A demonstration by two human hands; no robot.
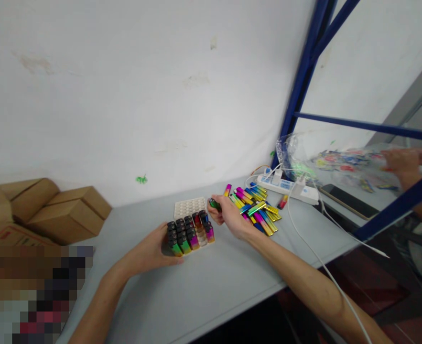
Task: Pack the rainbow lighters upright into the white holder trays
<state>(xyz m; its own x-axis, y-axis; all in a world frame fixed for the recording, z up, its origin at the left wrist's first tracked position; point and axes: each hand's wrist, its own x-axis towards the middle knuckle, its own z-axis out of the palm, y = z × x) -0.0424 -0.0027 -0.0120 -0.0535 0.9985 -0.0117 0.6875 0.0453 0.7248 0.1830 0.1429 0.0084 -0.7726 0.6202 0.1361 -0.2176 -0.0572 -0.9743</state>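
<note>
A person's two bare hands work over a smooth, pale grey table set against a white wall. The right hand pinches a green lighter with a dark top between thumb and curled fingers; the lighter's dark end pokes out to the left of the grip, its other end hidden in the fist. This lighter is just beyond the far right corner of a pale plastic tray, apart from the upright, dark-topped lighters in green, pink, red and blue that fill most of it. The left hand clasps the tray's left end, thumb along the near corner, fingertips out of sight behind the lighters. Directly behind lies a flat white tray with rows of holes. Just right of the right hand is a loose heap of shiny, rainbow-coloured metallic strips, near a white power strip.
</note>
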